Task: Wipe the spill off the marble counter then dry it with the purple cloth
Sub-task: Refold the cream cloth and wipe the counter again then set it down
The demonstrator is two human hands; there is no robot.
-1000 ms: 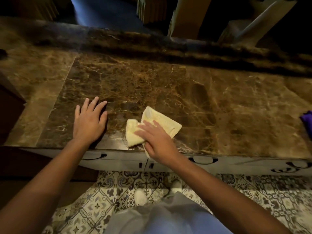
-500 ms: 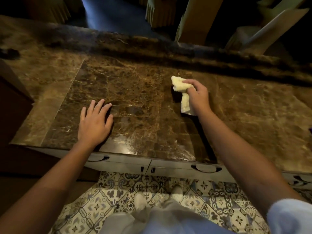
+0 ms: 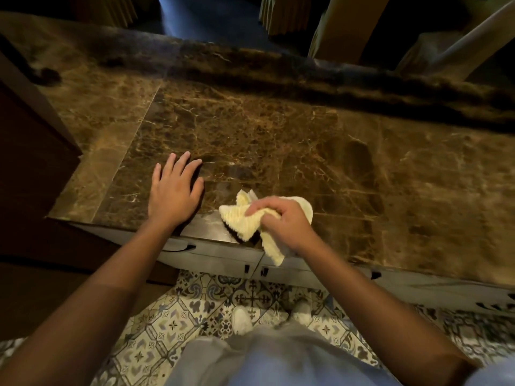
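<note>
My right hand (image 3: 284, 218) is shut on a crumpled pale yellow cloth (image 3: 241, 220) at the front edge of the brown marble counter (image 3: 278, 135). One end of the cloth hangs down over the edge, in front of the drawers. My left hand (image 3: 174, 192) lies flat on the marble just left of the cloth, fingers spread and holding nothing. A glossy patch shows on the marble between the two hands. The purple cloth is out of view.
A raised dark ledge (image 3: 306, 71) runs along the back of the counter, with pale chair legs (image 3: 342, 32) behind it. A dark wooden cabinet (image 3: 30, 151) stands at the left. White drawers (image 3: 223, 256) sit under the counter above a patterned tile floor (image 3: 195, 310).
My right hand swept the yellow cloth out to the far middle of the counter, then back to the front edge. My left hand stayed flat in place.
</note>
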